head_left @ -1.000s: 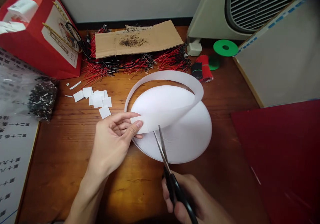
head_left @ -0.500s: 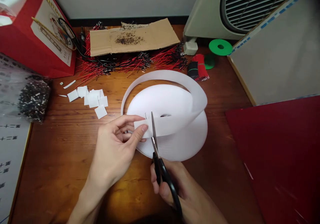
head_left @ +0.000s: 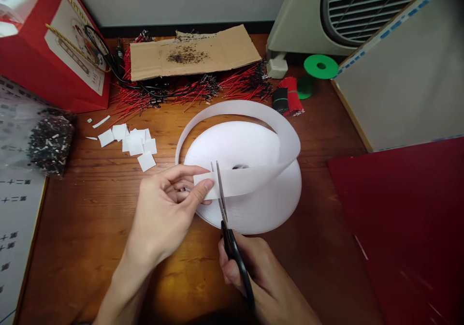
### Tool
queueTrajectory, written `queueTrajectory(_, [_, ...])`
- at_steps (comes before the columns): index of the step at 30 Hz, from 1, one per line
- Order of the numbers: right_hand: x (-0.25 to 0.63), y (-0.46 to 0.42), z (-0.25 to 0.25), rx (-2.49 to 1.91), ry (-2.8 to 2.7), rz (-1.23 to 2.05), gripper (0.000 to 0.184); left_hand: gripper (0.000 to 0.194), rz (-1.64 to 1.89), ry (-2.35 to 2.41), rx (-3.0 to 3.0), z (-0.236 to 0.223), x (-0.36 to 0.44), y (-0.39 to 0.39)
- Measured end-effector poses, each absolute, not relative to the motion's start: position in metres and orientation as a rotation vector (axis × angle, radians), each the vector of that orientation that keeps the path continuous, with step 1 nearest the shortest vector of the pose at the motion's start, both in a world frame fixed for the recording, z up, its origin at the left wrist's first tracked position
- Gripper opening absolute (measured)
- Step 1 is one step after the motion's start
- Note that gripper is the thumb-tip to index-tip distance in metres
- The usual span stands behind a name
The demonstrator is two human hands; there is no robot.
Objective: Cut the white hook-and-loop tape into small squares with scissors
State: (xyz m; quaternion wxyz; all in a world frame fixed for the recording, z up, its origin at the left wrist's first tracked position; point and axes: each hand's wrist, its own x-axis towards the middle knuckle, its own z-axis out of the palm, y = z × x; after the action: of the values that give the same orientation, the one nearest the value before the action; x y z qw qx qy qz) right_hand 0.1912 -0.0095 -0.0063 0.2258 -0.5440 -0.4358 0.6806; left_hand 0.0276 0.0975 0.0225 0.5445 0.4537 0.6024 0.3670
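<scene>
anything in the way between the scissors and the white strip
Nothing visible does. The open blades of the scissors, held in the right hand, sit across the white tape strip, just beside the thumb of the left hand.

Red paper gift bag (head_left: 72, 44) at rear left of wooden surface (head_left: 79, 228). Cardboard sheet (head_left: 195, 54) bearing dark debris rests on red-insulated wires (head_left: 239, 87). Plastic bag of small dark parts (head_left: 50, 141) at left; green spool (head_left: 321, 66) at rear right.

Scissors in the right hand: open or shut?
Open a little: the blade tips of the scissors stand apart, reaching past the edge of the white strip.
</scene>
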Motion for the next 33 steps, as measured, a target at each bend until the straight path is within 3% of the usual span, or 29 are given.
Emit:
queueTrajectory(12, [0.186, -0.01, -0.002, -1.453, -1.089, 1.857, 0.074, 0.019, 0.776, 1.458, 1.151, 0.034, 0.026, 0.094])
queueTrajectory(20, [0.184, -0.003, -0.002, -1.257, -1.079, 1.819, 0.07, 0.027, 0.893, 1.431, 1.154, 0.034, 0.027, 0.094])
queueTrajectory(27, [0.19, 0.0, 0.004, -1.472, -1.141, 1.782, 0.078, 0.022, 0.843, 1.366, 1.155, 0.036, 0.027, 0.093])
queueTrajectory(33, [0.189, -0.002, 0.003, -1.355, -1.113, 1.805, 0.072, 0.025, 0.85, 1.357, 1.142, 0.038, 0.026, 0.092])
